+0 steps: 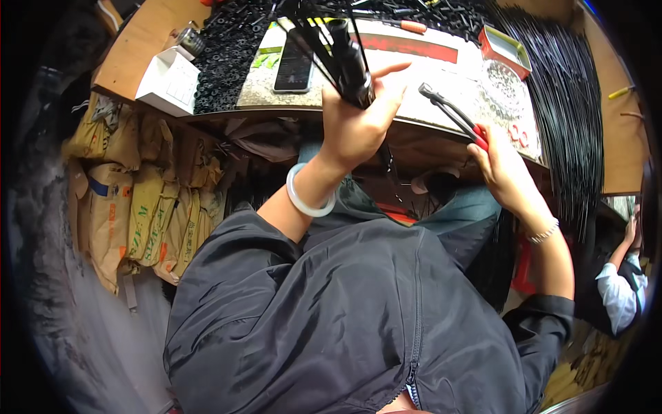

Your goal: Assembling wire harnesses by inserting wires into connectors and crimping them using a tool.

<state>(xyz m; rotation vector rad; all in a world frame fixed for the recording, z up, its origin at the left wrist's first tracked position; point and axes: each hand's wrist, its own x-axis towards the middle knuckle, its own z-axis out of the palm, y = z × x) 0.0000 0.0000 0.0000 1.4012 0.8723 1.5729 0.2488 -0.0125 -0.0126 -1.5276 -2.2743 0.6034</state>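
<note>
My left hand [355, 131] is closed around the dark tubular middle of what looks like a black umbrella frame [352, 74]. Thin black ribs fan out from it above the hand, and a dark piece hangs below. The index finger of that hand sticks out to the right. In my right hand [507, 169] is a pair of pliers [452, 110] with red grips, held by the handles. Its dark jaws point up and left over the pale work surface [414, 90], apart from the frame.
A phone [293, 69] lies left of the frame. Small black parts [224, 69] are heaped behind a white box [169, 79]. A glass dish [502, 86] and a red box [505, 50] stand right. Long black rods [562, 103] overhang the edge. Another person [620, 293] sits far right.
</note>
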